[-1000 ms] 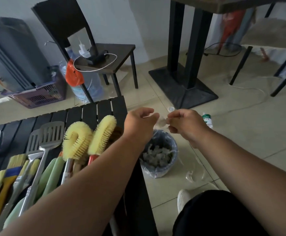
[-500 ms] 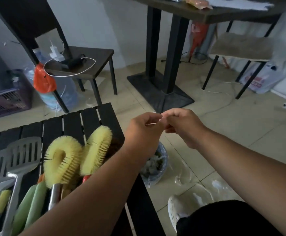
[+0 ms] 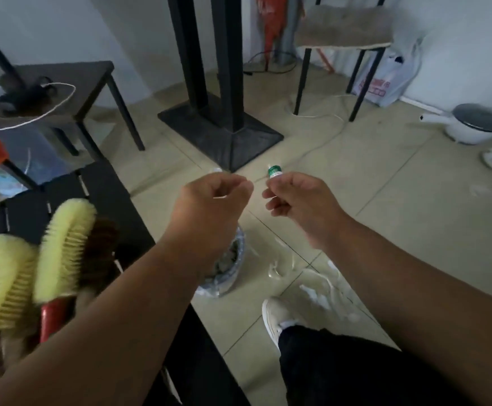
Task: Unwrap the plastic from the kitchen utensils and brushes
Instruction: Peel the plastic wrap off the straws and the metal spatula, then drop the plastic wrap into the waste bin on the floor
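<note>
Starting nearest, the shoe (image 3: 274, 317) rests on the floor (image 3: 385, 206) among loose scraps (image 3: 312, 288) of clear plastic. In my judgement a step there could slip on them, or drag them further from the bin (image 3: 233, 265).

The brushes (image 3: 60, 253), yellow-bristled, lie on the dark slatted bench (image 3: 113, 194) at the left, close to its edge and partly blurred. I cannot tell whether any still carries wrap. They sit beside the left forearm, so a careless sweep back could knock one to the floor.

The bin stands on the floor just beside the bench, mostly hidden under the left wrist, with wrap already in it. Both hands hover above and a little beyond it.

The left hand (image 3: 212, 200) is curled, thumb against fingers; a pale sliver shows between them, likely thin film, though it is too small to be sure. The right hand (image 3: 300, 197) is also curled, fingertips together, and I cannot tell whether it pinches anything. The two are near but apart.

If film is stretched between them, it is light and clingy. It may stick to the fingers when released, or drift past the bin, as the scraps around the shoe suggest can happen.

Just beyond the right hand a small green-labelled bottle (image 3: 274, 172) lies on the floor; whether the fingers touch it is unclear. Further off stands a black pedestal (image 3: 221, 124).
</note>
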